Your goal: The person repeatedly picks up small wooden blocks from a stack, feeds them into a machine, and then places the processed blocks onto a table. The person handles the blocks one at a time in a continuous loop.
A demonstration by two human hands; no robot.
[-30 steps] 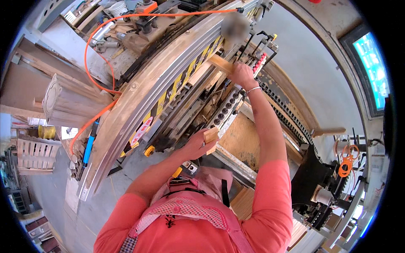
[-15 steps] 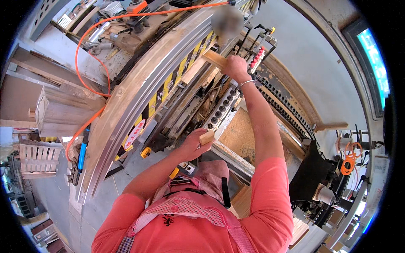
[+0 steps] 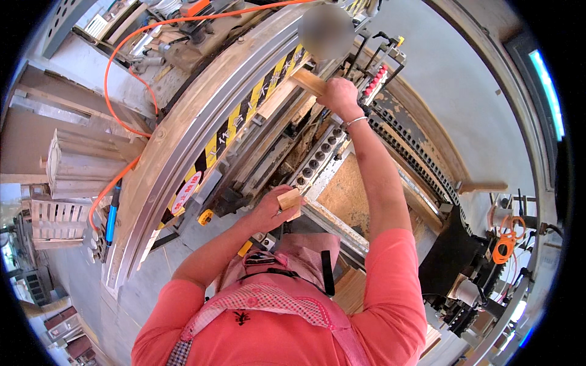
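Observation:
My right hand (image 3: 339,97) reaches far over the woodworking machine and is closed on one end of a flat wooden strip (image 3: 308,80). That strip's other end points left, toward the yellow-and-black striped band (image 3: 253,107). A longer pale wooden board (image 3: 276,100) lies just beside it, along the machine. Near my apron, my left hand (image 3: 266,209) is closed around a short wooden block (image 3: 288,199), whose end sticks up past the fingers. A row of round black knobs (image 3: 313,164) runs between my two hands.
Sawdust covers a panel (image 3: 342,196) left of my right forearm. Red caps (image 3: 374,82) and a black chain track (image 3: 406,143) lie beyond that arm. An orange hose (image 3: 110,91) curves along the left. Stacked wooden pieces (image 3: 85,158) stand far left; a lit screen (image 3: 546,91) hangs right.
The view has shifted a little. The block in my left hand has turned slightly and shows more of its broad face. My right hand keeps its hold on the strip at nearly the same place.

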